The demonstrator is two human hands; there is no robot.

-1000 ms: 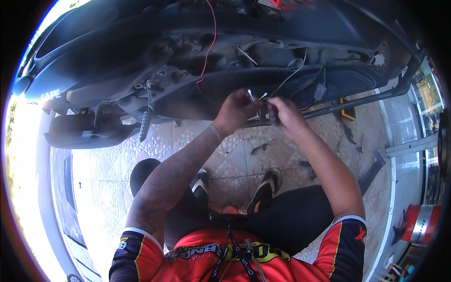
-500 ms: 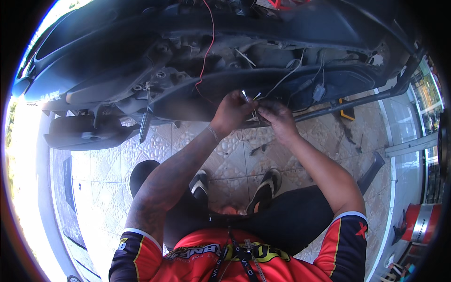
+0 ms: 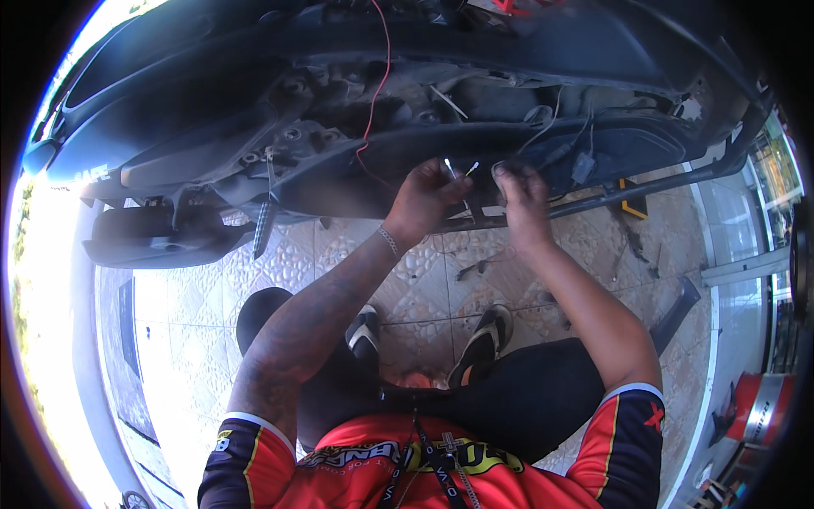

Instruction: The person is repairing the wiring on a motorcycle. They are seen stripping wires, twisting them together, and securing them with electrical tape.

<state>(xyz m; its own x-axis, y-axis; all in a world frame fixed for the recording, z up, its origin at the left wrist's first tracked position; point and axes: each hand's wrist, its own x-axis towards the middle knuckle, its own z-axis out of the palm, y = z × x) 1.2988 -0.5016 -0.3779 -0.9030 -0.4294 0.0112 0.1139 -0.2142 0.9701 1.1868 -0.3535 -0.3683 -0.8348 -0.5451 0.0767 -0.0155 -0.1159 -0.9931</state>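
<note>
Nearest, at six o'clock, is the wearer's red and black shirt [image 3: 526,479], with a lanyard [image 3: 437,468] hanging over it. Beyond the dark trousers [image 3: 526,373], two dark shoes with pale edges rest on the tiled floor [image 3: 411,288], the left shoe [image 3: 365,335] at seven and the right shoe [image 3: 481,348] at five.

Farther out, at twelve, the left hand [image 3: 421,199] is closed in a pinch on a white-tipped lead [image 3: 448,164] and a yellowish lead [image 3: 472,169], whose ends stick up past the thumb and fingers. The right hand [image 3: 526,202], at three o'clock from the left one, has its fingers curled in toward the thumb. A pale wire [image 3: 543,131] runs down toward its fingertips, but I cannot tell whether it grips that.

What has just changed is the gap: half a second ago the right fingers were close against the leads, and now they stand apart from them. To my eye, that leaves the left hand alone steadying both ends.

Past the hands lies the dark body panel [image 3: 339,182] of a scooter-like vehicle. A grey connector [image 3: 583,167] dangles at two o'clock from the right hand, and a red wire [image 3: 386,72] trails down the bodywork near twelve.
</note>
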